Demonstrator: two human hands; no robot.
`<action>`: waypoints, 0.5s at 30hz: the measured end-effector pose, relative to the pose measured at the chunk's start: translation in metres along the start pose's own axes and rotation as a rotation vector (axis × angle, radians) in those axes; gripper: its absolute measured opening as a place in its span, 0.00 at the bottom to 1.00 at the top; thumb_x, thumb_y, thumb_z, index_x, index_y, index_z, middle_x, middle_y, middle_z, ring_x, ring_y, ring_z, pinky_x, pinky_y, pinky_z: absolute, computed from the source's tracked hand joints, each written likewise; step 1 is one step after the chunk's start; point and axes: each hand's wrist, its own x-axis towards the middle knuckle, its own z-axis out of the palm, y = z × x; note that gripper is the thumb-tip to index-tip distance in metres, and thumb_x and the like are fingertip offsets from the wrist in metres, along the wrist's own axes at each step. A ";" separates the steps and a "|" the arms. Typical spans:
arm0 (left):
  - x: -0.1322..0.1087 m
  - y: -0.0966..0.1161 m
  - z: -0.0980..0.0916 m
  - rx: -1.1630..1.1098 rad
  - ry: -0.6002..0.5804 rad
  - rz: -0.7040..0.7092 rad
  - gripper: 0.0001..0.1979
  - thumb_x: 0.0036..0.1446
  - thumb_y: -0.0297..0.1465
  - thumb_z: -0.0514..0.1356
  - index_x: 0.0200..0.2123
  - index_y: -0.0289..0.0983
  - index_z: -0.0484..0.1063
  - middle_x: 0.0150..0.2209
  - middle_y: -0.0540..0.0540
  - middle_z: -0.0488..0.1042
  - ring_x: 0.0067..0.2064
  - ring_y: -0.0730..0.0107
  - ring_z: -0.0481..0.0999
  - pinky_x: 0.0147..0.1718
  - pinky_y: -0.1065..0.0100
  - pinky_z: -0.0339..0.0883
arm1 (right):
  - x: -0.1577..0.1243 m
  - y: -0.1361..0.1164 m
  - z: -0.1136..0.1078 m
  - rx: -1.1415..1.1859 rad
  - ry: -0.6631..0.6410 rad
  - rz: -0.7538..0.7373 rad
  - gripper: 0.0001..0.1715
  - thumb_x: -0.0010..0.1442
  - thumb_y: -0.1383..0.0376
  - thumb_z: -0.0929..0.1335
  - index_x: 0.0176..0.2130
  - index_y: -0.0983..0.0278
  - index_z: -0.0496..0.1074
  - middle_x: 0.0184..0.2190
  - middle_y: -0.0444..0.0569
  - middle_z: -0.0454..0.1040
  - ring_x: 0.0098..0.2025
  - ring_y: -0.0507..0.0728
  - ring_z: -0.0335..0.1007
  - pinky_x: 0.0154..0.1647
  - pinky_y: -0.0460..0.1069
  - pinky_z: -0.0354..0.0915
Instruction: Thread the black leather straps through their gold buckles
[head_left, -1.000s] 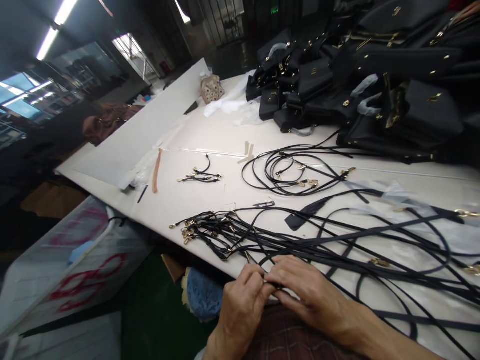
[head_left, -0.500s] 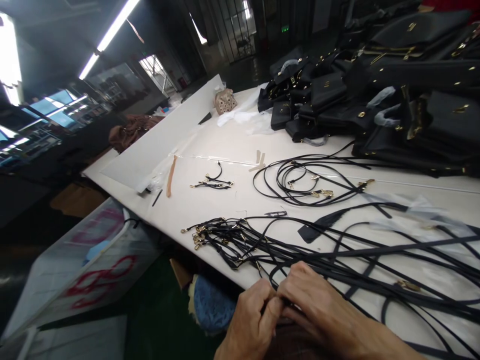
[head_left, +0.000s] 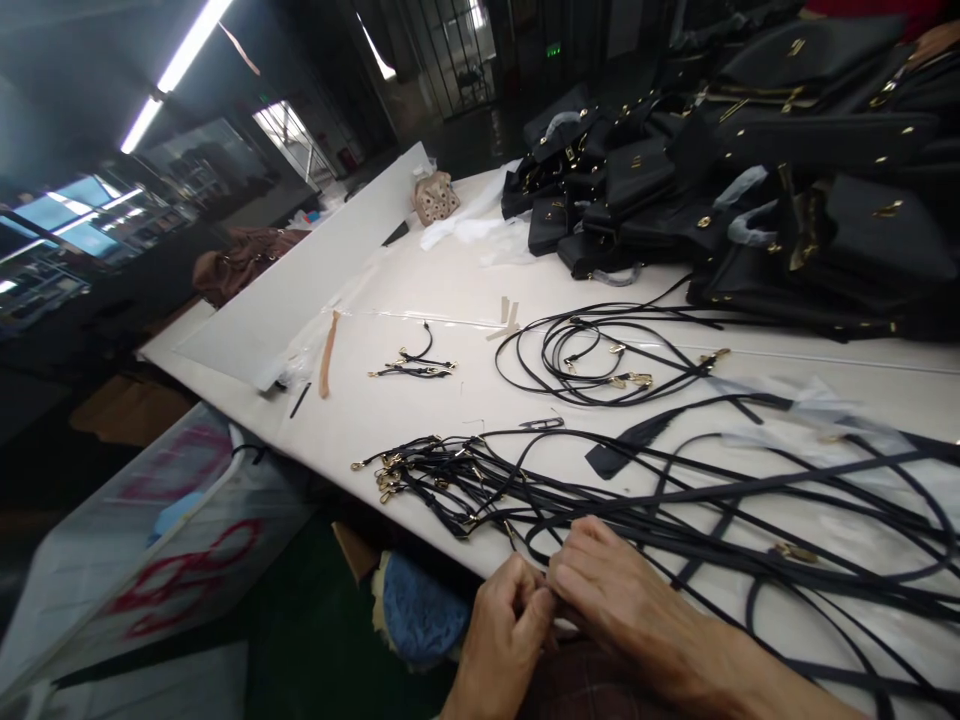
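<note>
At the near edge of the table, my left hand (head_left: 501, 635) and my right hand (head_left: 619, 600) are closed and pressed together at the fingertips. A thin black strap (head_left: 531, 540) curves down into them; the part between the fingers is mostly hidden. Just beyond lies a long bundle of black straps (head_left: 600, 508), with gold clasps (head_left: 390, 475) gathered at its left end. A small pair of thread snips (head_left: 543, 424) rests behind the bundle. Farther back is a loose coil of black straps (head_left: 622, 395) with gold hooks, and to its left several short black straps (head_left: 412, 370).
Black handbags (head_left: 645, 190) with gold fittings are heaped at the back right. A white board (head_left: 315, 270) stands along the table's far left side. Below the left edge is a translucent bin (head_left: 202, 560) with red marks, beside a blue-topped stool (head_left: 424, 610). Clear plastic (head_left: 832, 420) lies at right.
The view has shifted slightly, so the table things appear a little farther left. Both my hands stay closed together on the strap, with little visible movement.
</note>
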 end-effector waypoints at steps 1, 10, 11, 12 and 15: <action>0.001 0.001 0.001 0.008 -0.011 0.015 0.18 0.65 0.42 0.50 0.25 0.39 0.59 0.22 0.51 0.68 0.24 0.71 0.70 0.27 0.71 0.63 | -0.001 0.001 0.001 -0.003 -0.015 0.008 0.14 0.69 0.72 0.56 0.33 0.64 0.63 0.29 0.47 0.68 0.31 0.55 0.59 0.39 0.53 0.55; 0.000 0.012 -0.015 -0.089 -0.300 -0.059 0.25 0.64 0.46 0.49 0.26 0.34 0.72 0.26 0.44 0.77 0.28 0.68 0.74 0.31 0.70 0.65 | -0.002 0.001 -0.011 0.083 -0.183 0.110 0.06 0.60 0.72 0.65 0.31 0.62 0.65 0.29 0.44 0.71 0.32 0.54 0.66 0.58 0.56 0.57; -0.002 0.010 -0.023 -0.108 -0.331 -0.079 0.26 0.64 0.47 0.49 0.26 0.34 0.73 0.26 0.44 0.78 0.28 0.68 0.74 0.31 0.70 0.65 | -0.005 0.003 -0.016 0.109 -0.196 0.111 0.06 0.59 0.71 0.65 0.31 0.62 0.66 0.29 0.44 0.71 0.33 0.54 0.67 0.60 0.58 0.54; -0.006 0.008 -0.031 -0.114 -0.340 -0.091 0.27 0.64 0.49 0.48 0.26 0.34 0.73 0.26 0.43 0.78 0.28 0.68 0.74 0.31 0.70 0.65 | -0.008 0.005 -0.022 0.142 -0.208 0.125 0.05 0.59 0.71 0.66 0.32 0.61 0.66 0.29 0.43 0.70 0.33 0.54 0.67 0.62 0.58 0.53; -0.014 -0.001 -0.054 -0.042 -0.314 -0.082 0.30 0.62 0.52 0.48 0.21 0.35 0.70 0.22 0.45 0.75 0.26 0.70 0.71 0.31 0.71 0.63 | -0.018 0.011 -0.038 0.269 -0.254 0.251 0.07 0.57 0.72 0.67 0.33 0.60 0.67 0.29 0.41 0.69 0.35 0.54 0.68 0.62 0.58 0.53</action>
